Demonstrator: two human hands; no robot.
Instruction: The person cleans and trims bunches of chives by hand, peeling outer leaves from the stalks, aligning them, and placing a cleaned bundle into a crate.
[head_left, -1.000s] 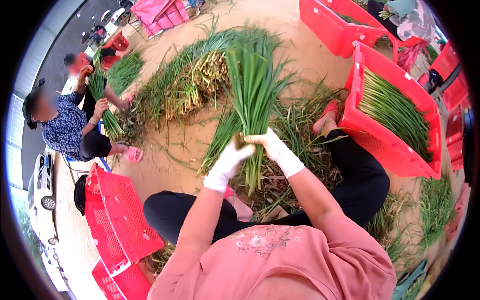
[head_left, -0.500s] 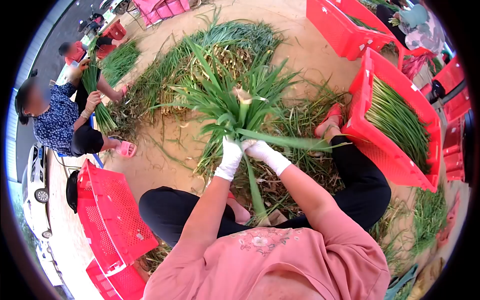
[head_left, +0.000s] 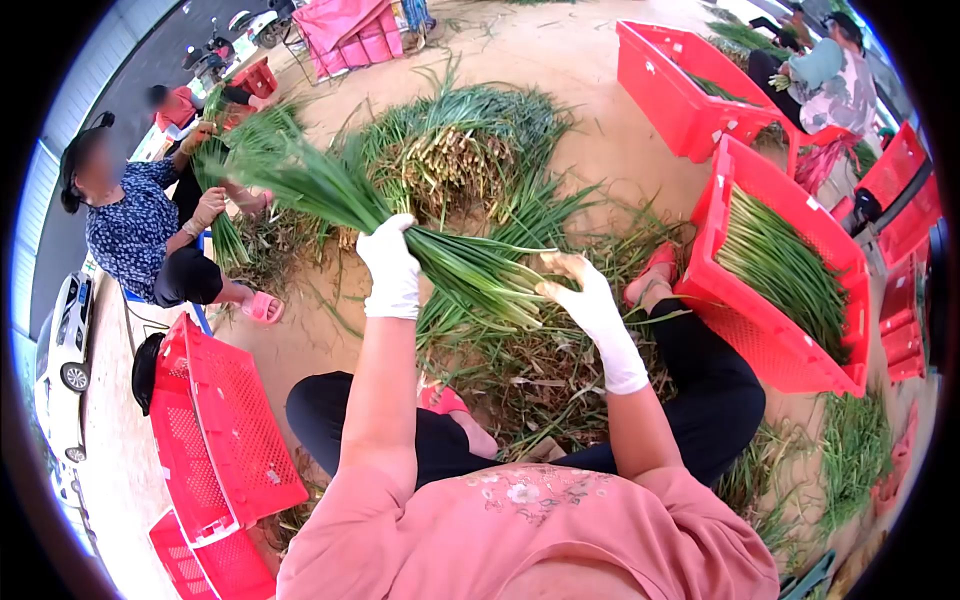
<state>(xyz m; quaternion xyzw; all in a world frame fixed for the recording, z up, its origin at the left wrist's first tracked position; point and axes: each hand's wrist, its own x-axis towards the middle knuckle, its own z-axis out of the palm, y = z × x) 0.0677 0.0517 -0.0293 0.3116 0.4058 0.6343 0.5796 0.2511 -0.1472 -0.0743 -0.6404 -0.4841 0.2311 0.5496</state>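
Stalks could slip if your white-gloved left hand (head_left: 391,268), closed round the long, green, leafy bunch (head_left: 462,265), loosens, your right hand (head_left: 596,308) having parted fingers beside its pale ends.

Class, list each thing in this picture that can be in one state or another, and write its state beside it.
Green bundle, held slantwise, leafy end blurred
Left hand, closed around the bundle
Right hand, at the bundle's stalk ends; firmness of grip unclear
Near right crate, holding green stalks
Far right crate, some greens inside
Large heap, lying on the ground
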